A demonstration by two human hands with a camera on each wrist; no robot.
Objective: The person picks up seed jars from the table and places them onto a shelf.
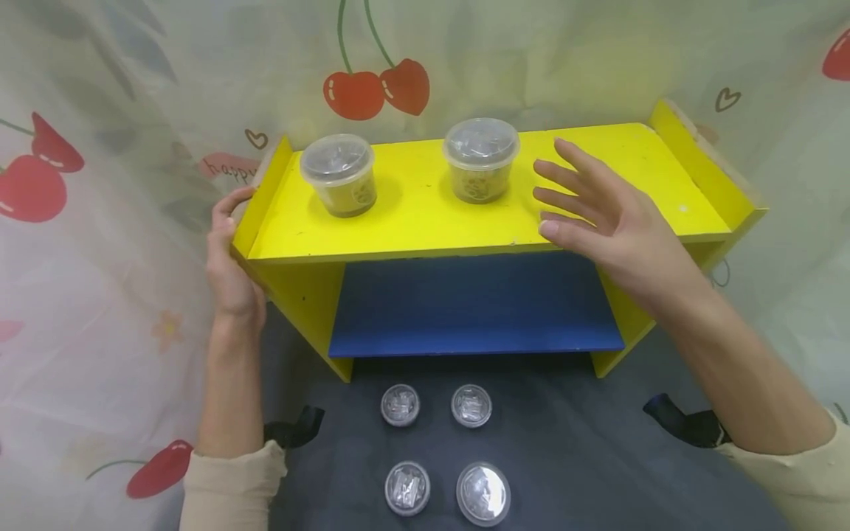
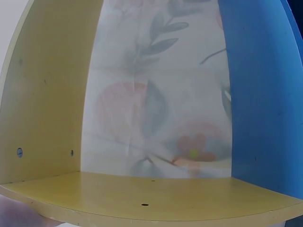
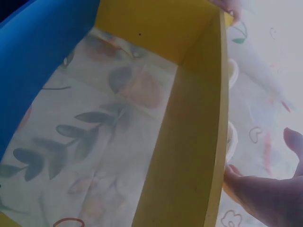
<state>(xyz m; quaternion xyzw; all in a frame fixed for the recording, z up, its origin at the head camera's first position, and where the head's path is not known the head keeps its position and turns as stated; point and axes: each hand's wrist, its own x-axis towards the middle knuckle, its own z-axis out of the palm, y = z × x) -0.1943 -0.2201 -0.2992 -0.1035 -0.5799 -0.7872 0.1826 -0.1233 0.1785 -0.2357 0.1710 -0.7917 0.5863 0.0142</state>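
A small yellow shelf (image 1: 405,232) with a blue lower board (image 1: 474,306) stands in front of me. My left hand (image 1: 229,258) grips the raised left side panel of the shelf, its fingers bent over the outer edge. Two clear lidded plastic tubs, a left tub (image 1: 339,177) and a right tub (image 1: 481,162), sit upright on the yellow top board. Just right of the second tub, my right hand (image 1: 607,210) hovers over the board's front with fingers spread and nothing held. The right wrist view shows the right hand's thumb (image 3: 246,182) beside the yellow board's edge.
On the dark cloth before the shelf lie several round lidded tubs: two nearer the shelf, a left one (image 1: 401,405) and a right one (image 1: 471,405), and two closer to me, including a larger one (image 1: 483,494). A cherry-printed curtain (image 1: 564,59) hangs behind and around.
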